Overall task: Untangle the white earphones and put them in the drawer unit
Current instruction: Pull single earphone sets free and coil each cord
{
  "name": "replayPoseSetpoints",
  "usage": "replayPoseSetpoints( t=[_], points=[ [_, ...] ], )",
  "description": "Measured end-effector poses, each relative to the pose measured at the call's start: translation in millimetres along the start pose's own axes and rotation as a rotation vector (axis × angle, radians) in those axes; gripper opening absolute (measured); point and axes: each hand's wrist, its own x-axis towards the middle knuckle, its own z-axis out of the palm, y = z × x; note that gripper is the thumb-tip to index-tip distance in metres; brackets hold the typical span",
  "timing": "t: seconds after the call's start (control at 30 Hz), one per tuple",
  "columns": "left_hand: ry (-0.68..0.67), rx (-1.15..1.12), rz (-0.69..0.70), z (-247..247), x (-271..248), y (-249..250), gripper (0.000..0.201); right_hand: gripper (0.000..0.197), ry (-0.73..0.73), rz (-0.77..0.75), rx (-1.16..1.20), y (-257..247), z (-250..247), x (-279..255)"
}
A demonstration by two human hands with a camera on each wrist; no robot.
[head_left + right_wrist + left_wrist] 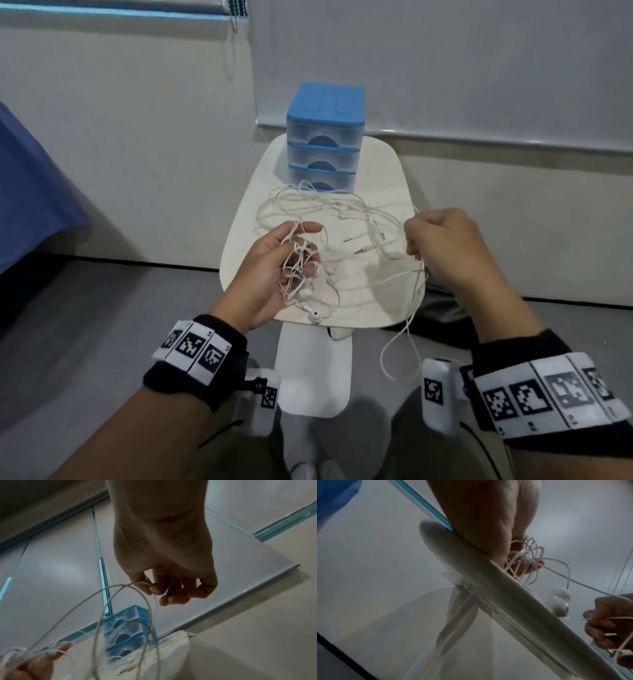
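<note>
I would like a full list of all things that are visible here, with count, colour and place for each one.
white earphones: several, count unclear; white; a tangled heap on the table, part of it lifted by both hands, one strand hanging over the near edge
drawer unit: one; blue top, three clear drawers, all closed; far end of the table
table: one; white; in front of the person, on a white stand
blue cloth: one; blue; far left edge
wrist bands: two; black with black-and-white markers; one on each wrist
left hand: one; palm up over the table's near left, knotted cords around its fingers
right hand: one; over the table's near right, pinching a cord
</note>
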Motion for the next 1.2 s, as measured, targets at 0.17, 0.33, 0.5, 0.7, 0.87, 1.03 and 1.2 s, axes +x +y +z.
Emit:
replayPoseSetpoints(
  t=[0.17,0.33,0.5,0.7,0.87,1.03,1.2],
  points=[
    [0.029,0.05,0.011,0,-2,0,0.033,0.028,0.12,0.104,-0.148,21,-20,-2],
    [0.031,-0.001,0.022,3,-4,1,0.029,0.036,0.101,0.011,-0.254,24,-17,-3],
    [0.039,-0.022,0.032,4,-4,1,0.026,0.006,-0.247,-0.303,-0.032,-2,16,-27],
    [0.074,0.003,0.049,6,-4,0,0.023,0.018,-0.608,-0.266,-0.145,14,41,-37],
    [0.08,-0.046,0.061,10,-3,2,0.027,0.01,-0.57,-0.112,0.031,16,42,-31],
    [0.04,-0.049,0.038,9,0,0,0.031,0.004,-0.529,-0.04,0.172,16,51,-30],
    [-0.04,-0.014,0.004,3,0,-1,0.059,0.009,-0.543,0.034,0.219,13,52,-26]
  ],
)
